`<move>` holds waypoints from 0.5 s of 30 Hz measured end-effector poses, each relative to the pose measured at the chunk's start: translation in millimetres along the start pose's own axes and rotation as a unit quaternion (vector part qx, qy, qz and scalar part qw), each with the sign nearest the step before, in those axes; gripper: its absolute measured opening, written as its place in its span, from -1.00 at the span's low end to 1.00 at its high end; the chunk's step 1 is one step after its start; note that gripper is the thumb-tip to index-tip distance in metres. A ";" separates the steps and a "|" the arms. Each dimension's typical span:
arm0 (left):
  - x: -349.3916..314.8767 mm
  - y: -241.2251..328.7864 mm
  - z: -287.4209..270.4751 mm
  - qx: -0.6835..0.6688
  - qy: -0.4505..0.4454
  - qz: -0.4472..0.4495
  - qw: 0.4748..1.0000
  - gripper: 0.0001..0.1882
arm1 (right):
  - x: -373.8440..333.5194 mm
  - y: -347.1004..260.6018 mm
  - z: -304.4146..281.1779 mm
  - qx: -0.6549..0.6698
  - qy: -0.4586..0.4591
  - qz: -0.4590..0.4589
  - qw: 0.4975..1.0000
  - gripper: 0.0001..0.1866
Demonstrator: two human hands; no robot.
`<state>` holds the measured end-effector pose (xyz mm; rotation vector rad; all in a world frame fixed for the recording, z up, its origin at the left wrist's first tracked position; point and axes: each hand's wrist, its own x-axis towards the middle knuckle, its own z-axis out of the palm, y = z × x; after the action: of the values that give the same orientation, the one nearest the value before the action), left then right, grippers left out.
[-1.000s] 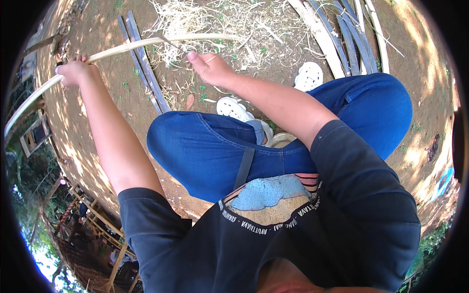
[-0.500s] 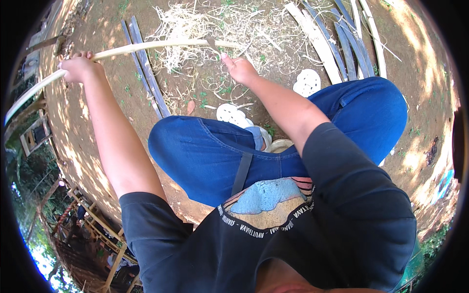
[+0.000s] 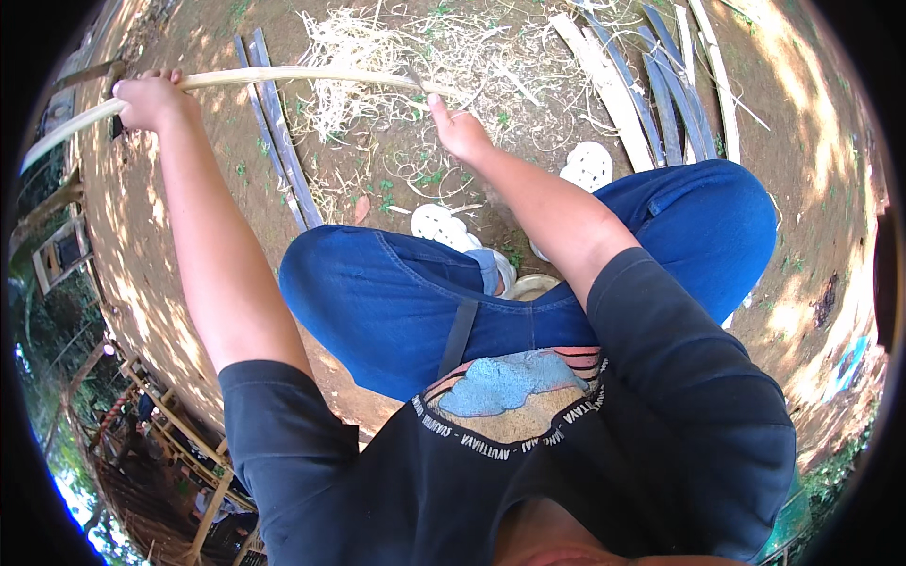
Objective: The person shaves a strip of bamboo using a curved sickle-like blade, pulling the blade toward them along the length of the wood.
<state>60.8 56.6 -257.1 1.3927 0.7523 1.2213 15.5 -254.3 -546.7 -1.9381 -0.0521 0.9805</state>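
A long, pale strip of split bamboo or wood (image 3: 283,74) runs across the far side, bowed slightly. My left hand (image 3: 153,100) is closed around it near the left, and its end passes on beyond the fist toward the left rim. At the strip's right part, my right hand (image 3: 460,132) is closed, thumb stretched along the top. From it a small dark knife blade (image 3: 415,78) sticks up across the strip, touching it. The knife's handle is hidden in the hand.
Curly pale shavings (image 3: 344,80) cover the ground beyond my feet. Dark strips (image 3: 276,118) lie at left; more dark and pale strips (image 3: 609,90) lie at right. My white clogs (image 3: 587,165) and bent knees in blue trousers (image 3: 368,292) are close below the hands.
My left hand and the strip have shifted slightly farther away. The right hand with the knife stays at nearly the same part of the strip, and the view has moved a little.
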 end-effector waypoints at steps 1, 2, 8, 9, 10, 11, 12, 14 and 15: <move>-2.4 2.4 7.0 -0.002 -0.003 0.007 1.000 -0.56 | -5.8 -12.9 1.9 0.003 -0.019 -0.007 1.000 -0.09; -7.5 4.7 7.9 0.006 0.002 -0.001 1.000 -0.57 | -16.5 -24.8 9.3 0.006 -0.037 -0.014 0.999 -0.10; -8.5 4.2 13.0 0.019 -0.031 0.012 0.999 -0.59 | -56.3 -77.8 23.0 0.099 -0.026 -0.160 0.982 -0.16; -9.3 5.4 14.0 0.016 -0.033 0.015 0.999 -0.60 | -56.4 -68.8 22.8 0.087 -0.012 -0.163 0.983 -0.17; -11.3 8.9 17.2 0.017 -0.039 0.011 0.999 -0.61 | -32.7 -33.9 16.8 0.019 -0.033 -0.068 0.997 -0.15; -14.5 15.6 24.2 0.013 -0.041 0.008 0.999 -0.62 | -9.4 9.4 7.0 0.030 0.008 -0.062 0.998 -0.13; -19.3 15.3 20.1 0.016 -0.037 0.000 0.999 -0.62 | -13.9 13.8 -5.1 0.038 0.040 -0.051 0.997 -0.12; -15.3 12.8 23.2 0.002 -0.047 0.005 0.999 -0.62 | -1.0 -0.5 -14.2 0.075 0.004 0.021 0.997 -0.10; -18.1 10.2 15.0 0.016 -0.036 -0.002 0.999 -0.62 | -14.8 -12.6 -10.4 0.094 -0.022 0.071 0.993 -0.09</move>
<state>68.2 33.1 -250.3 1.4526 0.7282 1.1545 16.5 -260.7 -525.7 -1.7667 0.1492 1.0811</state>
